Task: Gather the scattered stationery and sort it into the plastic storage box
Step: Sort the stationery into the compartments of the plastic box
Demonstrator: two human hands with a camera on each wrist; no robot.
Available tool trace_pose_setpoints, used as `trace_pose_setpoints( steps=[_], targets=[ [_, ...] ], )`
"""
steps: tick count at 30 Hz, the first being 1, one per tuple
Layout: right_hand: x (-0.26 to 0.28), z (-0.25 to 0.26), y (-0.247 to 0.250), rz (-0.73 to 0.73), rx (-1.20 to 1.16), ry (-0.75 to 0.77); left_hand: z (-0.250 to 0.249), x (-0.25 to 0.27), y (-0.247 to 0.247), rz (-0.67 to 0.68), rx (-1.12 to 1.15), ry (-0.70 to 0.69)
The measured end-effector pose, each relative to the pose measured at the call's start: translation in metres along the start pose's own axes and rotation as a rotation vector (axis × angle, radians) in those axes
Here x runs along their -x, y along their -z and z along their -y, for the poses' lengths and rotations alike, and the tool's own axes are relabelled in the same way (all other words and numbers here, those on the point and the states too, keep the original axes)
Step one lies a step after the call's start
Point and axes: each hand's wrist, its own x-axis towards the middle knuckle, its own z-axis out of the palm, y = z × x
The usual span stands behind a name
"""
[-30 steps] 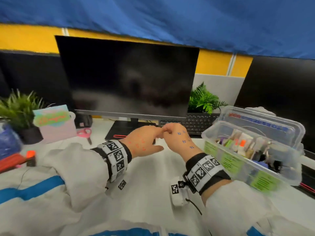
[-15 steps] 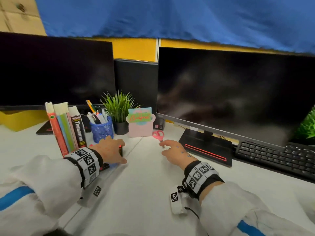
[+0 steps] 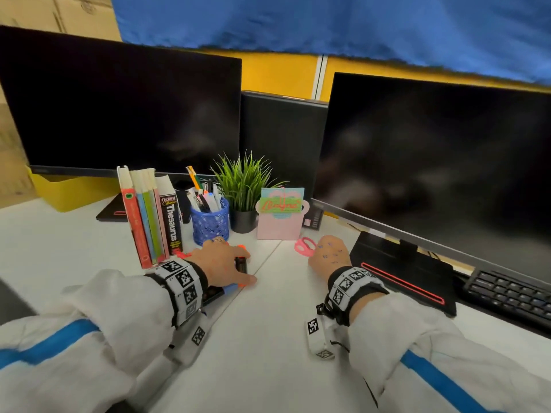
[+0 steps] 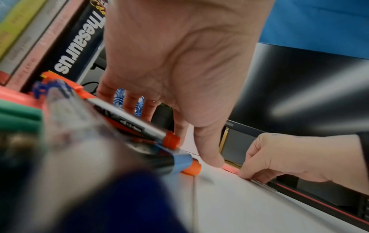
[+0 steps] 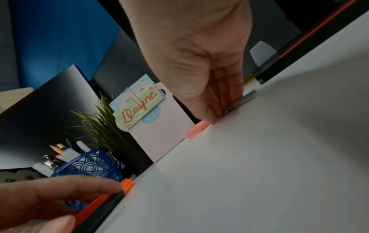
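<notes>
Left hand point(image 3: 222, 265) is now laid over markers point(image 4: 139, 126), fingers spread, not clamped. Right hand point(image 3: 329, 251) has reached pink scissors point(image 3: 304, 246), fingertips pinched on them at bench point(image 3: 268, 338) level. Storage box is no longer in view; both pickups are likely just starting.

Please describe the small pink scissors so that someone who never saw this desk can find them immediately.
Find the right black monitor, then the pale pink card holder beside its stand. Just in front lie the small pink-handled scissors, flat on the white desk at the right hand: the only looped pink object.
</notes>
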Motion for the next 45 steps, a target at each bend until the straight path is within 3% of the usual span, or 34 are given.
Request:
trace_pose_setpoints(
  steps=[4, 8, 11, 15, 19, 24, 31, 36, 40, 45],
  targets=[
    [0.009, 0.006, 0.005, 0.058, -0.062, -0.077, -0.001, -0.005, 0.001, 0.005, -0.009, 0.005],
    [0.022, 0.018, 0.009, 0.255, -0.091, -0.12, -0.002, -0.012, 0.001, -0.008, 0.096, 0.0],
    [0.029, 0.034, 0.004, 0.357, -0.223, -0.124, -0.002, -0.014, 0.002, -0.093, 0.26, -0.065],
    [0.036, 0.053, -0.001, 0.333, -0.416, -0.228, 0.008, -0.011, 0.015, -0.223, 0.273, -0.116],
    [0.04, 0.066, -0.008, 0.291, -0.659, -0.219, 0.029, 0.0, 0.037, -0.189, 0.149, -0.008],
    [0.04, 0.093, -0.012, 0.167, -0.663, -0.019, 0.051, 0.02, 0.045, -0.115, 0.058, 0.107],
    [0.073, 0.139, -0.017, 0.309, -0.587, 0.327, 0.075, 0.04, 0.036, -0.029, 0.003, 0.152],
    [0.087, 0.156, -0.03, 0.345, -0.474, 0.418, 0.087, 0.051, 0.032, 0.101, -0.001, 0.267],
    [0.092, 0.162, -0.036, 0.37, -0.281, 0.418, 0.091, 0.057, 0.018, 0.097, 0.231, 0.359],
    [0.091, 0.155, -0.032, 0.367, -0.305, 0.404, 0.084, 0.053, 0.014, 0.123, 0.395, 0.376]
  ],
)
